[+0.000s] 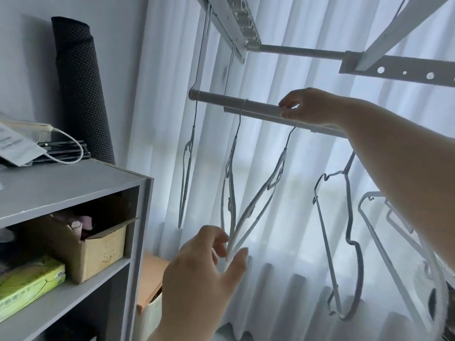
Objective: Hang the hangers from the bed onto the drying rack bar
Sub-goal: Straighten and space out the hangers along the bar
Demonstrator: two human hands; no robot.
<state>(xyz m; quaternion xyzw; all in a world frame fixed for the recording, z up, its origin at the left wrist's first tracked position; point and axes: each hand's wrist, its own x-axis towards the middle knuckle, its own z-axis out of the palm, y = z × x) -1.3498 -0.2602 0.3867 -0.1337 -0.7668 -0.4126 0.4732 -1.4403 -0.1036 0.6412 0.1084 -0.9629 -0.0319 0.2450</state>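
The drying rack bar [246,105] slants from 10 o'clock toward 3 o'clock. Hooked over it are an end hanger [186,180] at 9 o'clock and two middle hangers [270,190] whose lower ends converge. Two far hangers [349,242] hang toward 4 o'clock, their hooks hidden.

1. Daylight comes from behind the white curtain [307,168]; it is soft and bluish, and the room side is rather dim.
2. The hangers [283,157] and the bar [246,105] are backlit, so they look grey and dark; the shelf [73,183] compartments lie in deep shadow.
3. The left hand [204,271] is slightly blurred; straight lines bend near the edges.
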